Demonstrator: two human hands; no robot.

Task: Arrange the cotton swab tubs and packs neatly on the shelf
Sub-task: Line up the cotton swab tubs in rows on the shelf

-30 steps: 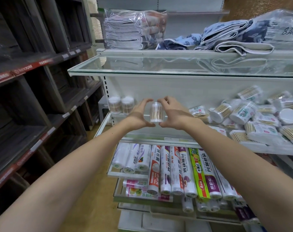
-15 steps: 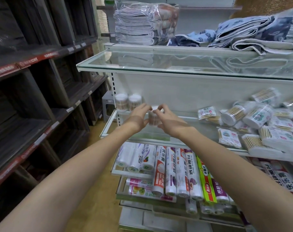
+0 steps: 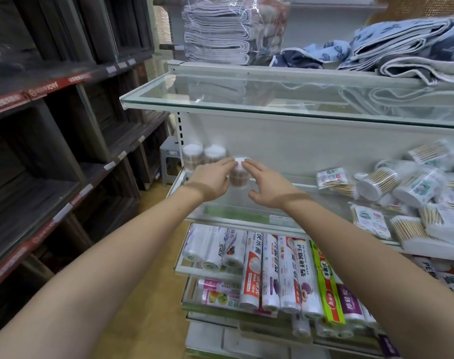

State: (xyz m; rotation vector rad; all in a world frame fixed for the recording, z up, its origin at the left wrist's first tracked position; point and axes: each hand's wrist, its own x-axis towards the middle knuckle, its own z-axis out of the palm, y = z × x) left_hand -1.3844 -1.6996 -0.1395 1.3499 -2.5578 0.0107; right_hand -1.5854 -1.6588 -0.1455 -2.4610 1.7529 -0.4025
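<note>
You are setting a cotton swab tub (image 3: 238,174) upright on the glass shelf (image 3: 308,187), just right of the two standing tubs (image 3: 203,157). Your left hand (image 3: 212,177) cups its side; your right hand's (image 3: 270,184) straight fingers touch its lid. Next, likely, release and fetch from the jumbled pile (image 3: 407,187) far right of the tub. Motion blur hides labels; the tub's base contact is unclear.

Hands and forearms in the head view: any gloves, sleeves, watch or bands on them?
None visible. The left hand and right hand are bare, without gloves or rings that I can make out. Both forearms are uncovered to the frame edge; no sleeve, watch or wristband shows.
</note>
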